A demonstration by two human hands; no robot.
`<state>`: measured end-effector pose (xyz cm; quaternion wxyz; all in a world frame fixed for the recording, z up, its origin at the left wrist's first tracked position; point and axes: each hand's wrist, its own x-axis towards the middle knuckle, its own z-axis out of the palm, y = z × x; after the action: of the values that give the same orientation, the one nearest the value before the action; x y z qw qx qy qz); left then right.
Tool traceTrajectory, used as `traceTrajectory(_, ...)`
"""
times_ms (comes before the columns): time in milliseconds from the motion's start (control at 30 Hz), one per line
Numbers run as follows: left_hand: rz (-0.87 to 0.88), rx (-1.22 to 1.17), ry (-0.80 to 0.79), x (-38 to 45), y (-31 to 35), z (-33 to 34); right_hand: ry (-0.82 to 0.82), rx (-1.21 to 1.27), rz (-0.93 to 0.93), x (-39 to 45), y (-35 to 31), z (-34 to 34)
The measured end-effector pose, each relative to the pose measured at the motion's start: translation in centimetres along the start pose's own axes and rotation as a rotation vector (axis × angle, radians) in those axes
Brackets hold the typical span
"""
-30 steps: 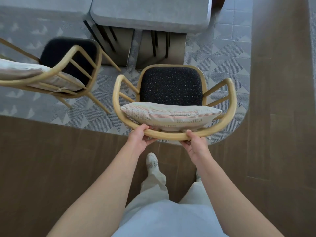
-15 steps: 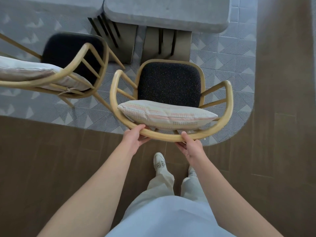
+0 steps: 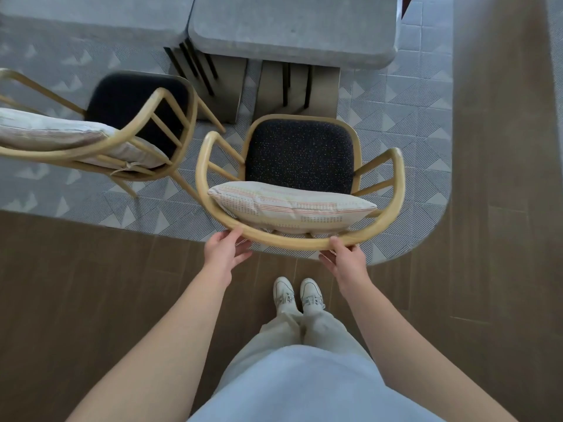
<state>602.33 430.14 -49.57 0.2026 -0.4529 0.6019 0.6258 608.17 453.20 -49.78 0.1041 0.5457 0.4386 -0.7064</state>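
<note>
A wooden armchair (image 3: 393, 202) with a curved back rail, a dark speckled seat (image 3: 300, 153) and a striped cushion (image 3: 289, 205) stands on the rug facing a grey table (image 3: 292, 28). My left hand (image 3: 224, 252) holds the left part of the rail, thumb on top and fingers beneath. My right hand (image 3: 345, 258) grips the rail further right in the same way. The chair's front edge is close to the table's base.
A second, matching chair (image 3: 134, 132) with its own cushion stands at an angle just to the left, its leg near the held chair. The patterned grey rug (image 3: 396, 123) ends at brown wooden floor (image 3: 91, 284), where my white shoes (image 3: 297, 295) stand.
The chair has slid forward towards the table with both hands on its rail. My feet have come together behind it.
</note>
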Motion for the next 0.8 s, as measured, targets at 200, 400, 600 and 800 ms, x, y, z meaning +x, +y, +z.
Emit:
traceTrajectory(200,0.021,0.0,-0.009,0.3,0.8,0.0,-0.008,0.015,-0.005,-0.3,0.0,0.3)
traceTrajectory(400,-0.023,0.043,-0.047,2.2,2.5,-1.1,-0.003,0.077,0.024,-1.6,1.1,2.3)
traceTrajectory(600,-0.095,0.09,-0.237,4.3,4.0,-1.4,0.065,0.247,-0.012,-2.0,2.6,5.0)
traceTrajectory(800,-0.136,0.046,-0.349,4.7,4.2,-2.8,0.069,0.32,-0.001,-2.7,4.2,6.8)
